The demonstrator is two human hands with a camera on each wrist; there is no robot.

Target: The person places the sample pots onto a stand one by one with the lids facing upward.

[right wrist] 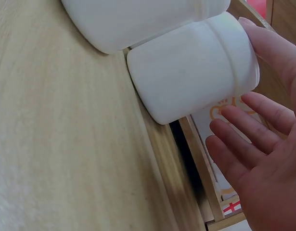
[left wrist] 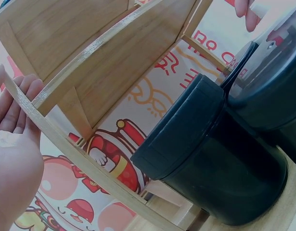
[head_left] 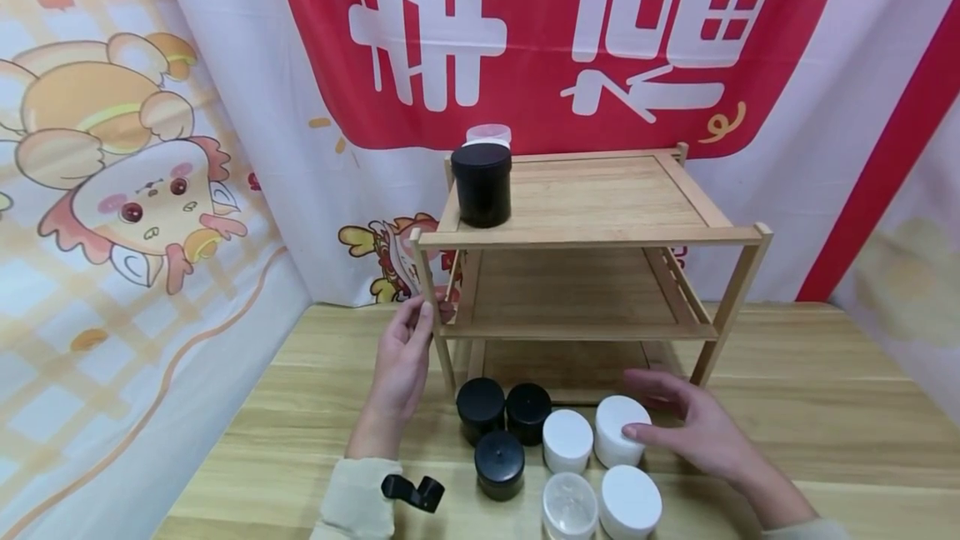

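A three-tier wooden shelf rack (head_left: 600, 236) stands on the table. My left hand (head_left: 405, 352) grips its front left post, thumb on the near side and fingers reaching behind. By the rack's foot, my right hand (head_left: 690, 423) spreads around a white jar (head_left: 622, 432). Its thumb is at the lid's edge, while in the right wrist view the other fingers (right wrist: 249, 134) are straight and apart from the jar. Beside that jar are a white jar (head_left: 567, 440), another white jar (head_left: 630, 502) and a clear-topped jar (head_left: 570, 507).
Three black jars (head_left: 499, 463) stand left of the white ones, before the rack. On the top tier's left side is a black jar (head_left: 482, 186), with a pale-lidded container (head_left: 489, 134) behind it. Printed cloth (head_left: 360, 182) hangs behind and along the left.
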